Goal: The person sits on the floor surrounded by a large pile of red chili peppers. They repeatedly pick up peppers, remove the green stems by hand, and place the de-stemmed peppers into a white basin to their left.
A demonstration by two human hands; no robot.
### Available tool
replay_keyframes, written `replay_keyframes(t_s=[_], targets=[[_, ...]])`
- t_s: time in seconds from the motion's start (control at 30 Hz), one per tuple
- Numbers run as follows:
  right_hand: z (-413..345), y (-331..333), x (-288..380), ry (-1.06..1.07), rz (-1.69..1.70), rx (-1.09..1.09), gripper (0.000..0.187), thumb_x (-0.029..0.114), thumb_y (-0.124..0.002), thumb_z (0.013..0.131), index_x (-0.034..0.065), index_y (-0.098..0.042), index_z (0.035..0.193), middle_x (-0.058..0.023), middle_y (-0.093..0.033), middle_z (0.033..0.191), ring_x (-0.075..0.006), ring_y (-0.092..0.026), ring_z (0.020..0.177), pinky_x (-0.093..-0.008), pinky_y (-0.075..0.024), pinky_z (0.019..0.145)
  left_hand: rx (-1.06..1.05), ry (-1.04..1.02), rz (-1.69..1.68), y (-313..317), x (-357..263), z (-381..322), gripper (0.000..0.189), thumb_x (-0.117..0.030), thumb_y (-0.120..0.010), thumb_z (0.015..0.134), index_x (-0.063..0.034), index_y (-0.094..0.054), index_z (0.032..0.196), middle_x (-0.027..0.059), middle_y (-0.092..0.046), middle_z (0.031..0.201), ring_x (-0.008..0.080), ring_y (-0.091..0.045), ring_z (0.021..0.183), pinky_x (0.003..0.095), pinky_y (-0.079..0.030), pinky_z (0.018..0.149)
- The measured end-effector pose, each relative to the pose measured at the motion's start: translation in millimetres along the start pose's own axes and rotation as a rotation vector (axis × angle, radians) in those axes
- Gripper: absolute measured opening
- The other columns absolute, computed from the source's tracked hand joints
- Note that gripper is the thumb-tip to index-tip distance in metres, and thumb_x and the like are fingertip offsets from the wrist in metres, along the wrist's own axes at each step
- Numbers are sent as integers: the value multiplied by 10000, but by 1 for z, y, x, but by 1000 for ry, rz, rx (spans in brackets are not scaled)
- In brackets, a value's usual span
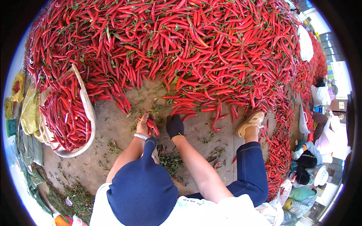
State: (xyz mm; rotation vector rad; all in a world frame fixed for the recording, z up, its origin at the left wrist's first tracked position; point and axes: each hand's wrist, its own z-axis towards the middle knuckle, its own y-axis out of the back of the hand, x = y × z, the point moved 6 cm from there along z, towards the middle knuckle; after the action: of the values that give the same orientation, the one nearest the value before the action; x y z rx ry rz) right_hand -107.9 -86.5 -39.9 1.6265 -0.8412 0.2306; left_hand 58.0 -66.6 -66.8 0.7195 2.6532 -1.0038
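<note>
My left hand (143,126), bare with a white bangle at the wrist, is closed around a small bunch of red chili peppers (153,126) whose ends stick out to the right. Just beside it, my right hand (175,125) wears a black glove and a yellow beaded bracelet. Its fingers reach the near edge of a large heap of red chili peppers (181,56), close to some loose ones. The glove hides whether anything is in its grasp.
To the left, a pale scoop-shaped basket (90,113) holds many red peppers. Yellow woven sacks (29,110) lie beyond it. Green stem scraps (169,162) litter the concrete floor (110,127). Navy cloth (141,192) covers part of the foreground. People (306,161) sit at far right.
</note>
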Motion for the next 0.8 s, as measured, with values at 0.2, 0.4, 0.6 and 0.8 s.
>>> replay_keyframes(t_s=[0.2, 0.4, 0.6, 0.8], targets=[[-63, 46, 47, 654, -134, 190, 216, 249, -525, 914, 46, -578, 863, -199, -628, 771, -366, -626, 727, -475, -493, 626, 213, -97, 298, 6, 21, 15, 109, -168, -689, 844, -78, -628, 852, 34, -619, 701, 149, -579, 634, 292, -451, 571], [-67, 64, 50, 554, -281, 470, 212, 269, -565, 878, 70, -633, 851, -175, -641, 852, -348, -640, 773, -455, -507, 643, 227, 84, 204, 14, 31, 15, 168, -234, -659, 840, -81, -599, 876, 40, -610, 739, 186, -583, 654, 324, -480, 600], [-55, 67, 29, 494, 337, 602, 175, 209, -529, 877, 73, -639, 874, -162, -638, 897, -361, -625, 823, -465, -504, 700, 209, 309, 110, 33, 51, 1, 154, -218, -658, 847, -131, -574, 943, 36, -592, 674, 208, -584, 609, 356, -481, 542], [43, 70, -50, 418, -677, 19, 157, 196, -519, 867, 102, -635, 912, -126, -618, 851, -319, -632, 839, -484, -503, 696, 317, 415, 151, 24, 64, -7, 121, -228, -639, 883, -127, -579, 911, 42, -619, 729, 191, -605, 649, 347, -499, 559]])
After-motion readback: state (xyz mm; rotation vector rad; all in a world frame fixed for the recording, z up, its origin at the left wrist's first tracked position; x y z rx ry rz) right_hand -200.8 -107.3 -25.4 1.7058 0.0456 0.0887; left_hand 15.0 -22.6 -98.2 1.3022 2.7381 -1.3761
